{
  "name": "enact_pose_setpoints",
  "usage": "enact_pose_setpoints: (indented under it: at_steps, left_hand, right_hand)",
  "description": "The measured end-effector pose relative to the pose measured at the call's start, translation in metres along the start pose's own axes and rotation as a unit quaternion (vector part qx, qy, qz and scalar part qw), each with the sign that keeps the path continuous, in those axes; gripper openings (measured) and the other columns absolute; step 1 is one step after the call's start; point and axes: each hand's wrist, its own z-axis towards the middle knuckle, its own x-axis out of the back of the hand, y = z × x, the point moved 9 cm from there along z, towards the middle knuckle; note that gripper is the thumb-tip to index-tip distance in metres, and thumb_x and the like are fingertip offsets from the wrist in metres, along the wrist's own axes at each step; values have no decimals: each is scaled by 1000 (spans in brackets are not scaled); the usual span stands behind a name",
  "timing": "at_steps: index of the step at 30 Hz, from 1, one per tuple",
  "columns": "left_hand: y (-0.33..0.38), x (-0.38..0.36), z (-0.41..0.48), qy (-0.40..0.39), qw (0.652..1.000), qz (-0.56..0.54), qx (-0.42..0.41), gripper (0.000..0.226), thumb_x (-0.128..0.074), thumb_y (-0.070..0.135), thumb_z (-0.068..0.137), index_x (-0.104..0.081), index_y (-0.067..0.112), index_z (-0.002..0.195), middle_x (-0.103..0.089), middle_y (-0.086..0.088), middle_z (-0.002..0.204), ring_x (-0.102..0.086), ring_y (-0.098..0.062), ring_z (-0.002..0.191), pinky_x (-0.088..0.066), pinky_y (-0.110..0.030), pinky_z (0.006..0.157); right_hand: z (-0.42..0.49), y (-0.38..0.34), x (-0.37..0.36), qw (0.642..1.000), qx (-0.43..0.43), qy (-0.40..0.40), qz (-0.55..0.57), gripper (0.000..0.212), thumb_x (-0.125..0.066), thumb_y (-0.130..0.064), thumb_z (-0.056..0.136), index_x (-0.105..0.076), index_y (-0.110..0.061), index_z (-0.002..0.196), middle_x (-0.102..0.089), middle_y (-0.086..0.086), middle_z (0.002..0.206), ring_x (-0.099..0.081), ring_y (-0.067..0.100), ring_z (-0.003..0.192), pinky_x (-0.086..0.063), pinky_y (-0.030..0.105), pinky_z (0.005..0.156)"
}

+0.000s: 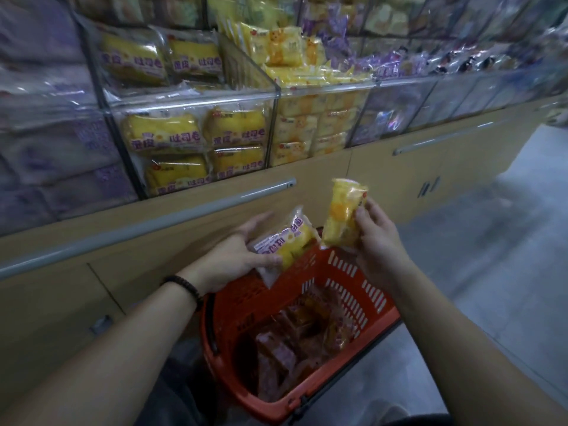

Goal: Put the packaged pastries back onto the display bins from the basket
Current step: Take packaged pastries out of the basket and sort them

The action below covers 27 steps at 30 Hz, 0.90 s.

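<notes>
- Basket point(246, 296): orange, packs point(276, 358) inside.
- Left hand point(236, 256) above it, fingers gripping yellow toast pack point(295, 241).
- Right hand point(378, 238) above it too, fingers pinching smaller yellow pack point(341, 216).

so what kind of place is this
Most likely a shop's packaged bakery aisle: clear display bins stacked with identical wrapped pastries, storage cabinet doors below them, and an orange shopping basket in front.
</notes>
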Motion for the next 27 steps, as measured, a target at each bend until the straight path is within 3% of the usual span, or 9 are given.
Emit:
enact_pose_setpoints:
  at_steps: [2, 4, 8, 12, 14, 17, 22, 25, 27]
  left_hand:
    - [11, 6, -8, 17, 999, -24, 18, 86, -97, 13, 68, -54, 31, 140, -75, -9, 123, -75, -27, 108, -60, -50, 97]
    - [22, 7, -19, 23, 995, -90, 23, 81, -93, 7, 66, -54, 13, 137, -75, -14, 121, -74, -35, 111, -56, -61, 100]
    - [63, 2, -35, -16, 987, -162, 4, 89, -86, -10, 72, -47, 14, 147, -74, -18, 123, -73, -39, 109, -64, -48, 78]
    - [131, -4, -41, -10, 988, -145, -45, 48, -74, 18, 92, -60, 10, 137, -75, -16, 123, -74, -35, 107, -64, -51, 78]
    - [164, -6, -43, -26, 990, -122, -63, 40, -66, 28, 99, -61, 12, 135, -75, -15, 123, -74, -37, 109, -62, -56, 83]
    - [207, 10, -43, -44, 991, -93, -88, 43, -70, 24, 94, -61, 8, 134, -75, -18, 120, -74, -37, 106, -61, -55, 85]
    - [290, 73, -37, 15, 989, 36, -140, 49, -82, 10, 75, -67, 10, 121, -80, -8, 98, -78, -25, 90, -64, -38, 74]
    - [333, 115, -31, 40, 979, 125, -155, 51, -85, 9, 70, -68, 5, 118, -78, -16, 106, -78, -31, 98, -62, -46, 87]
    - [354, 141, -25, 62, 963, 204, -166, 51, -87, 13, 71, -70, 7, 118, -80, -12, 106, -78, -28, 99, -60, -48, 93]
  right_hand:
    - [-10, -5, -10, 998, 8, -34, -51, 34, -53, -30, 108, -56, -24, 141, -71, 13, 125, -74, 34, 106, -62, 53, 76]
    - [-20, -13, -18, 994, 26, -67, -82, 32, -62, -27, 103, -63, -19, 133, -70, 15, 125, -72, 36, 107, -63, 55, 78]
    - [-43, -42, -40, 982, 93, -111, -125, 42, -80, -15, 83, -70, -15, 123, -74, 20, 115, -72, 45, 105, -59, 64, 86]
    - [-66, -90, -80, 967, 153, -152, -135, 37, -79, -20, 78, -74, -20, 115, -76, 18, 111, -72, 44, 105, -58, 64, 89]
    - [-73, -118, -95, 961, 173, -162, -140, 36, -79, -20, 82, -73, -20, 117, -75, 17, 111, -72, 43, 103, -60, 64, 85]
    - [-76, -159, -117, 950, 207, -168, -165, 28, -75, -10, 92, -70, -18, 119, -76, 11, 111, -73, 37, 105, -60, 61, 88]
    - [-58, -228, -145, 917, 287, -149, -233, 28, -71, -6, 95, -66, -14, 121, -76, 5, 111, -73, 22, 104, -60, 51, 93]
    - [-26, -274, -152, 877, 346, -97, -319, 27, -75, -14, 93, -65, -23, 116, -76, 2, 106, -74, 24, 96, -61, 58, 84]
    - [-2, -301, -157, 823, 390, -56, -409, 26, -77, -25, 92, -65, -29, 114, -70, -3, 109, -70, 23, 98, -60, 57, 85]
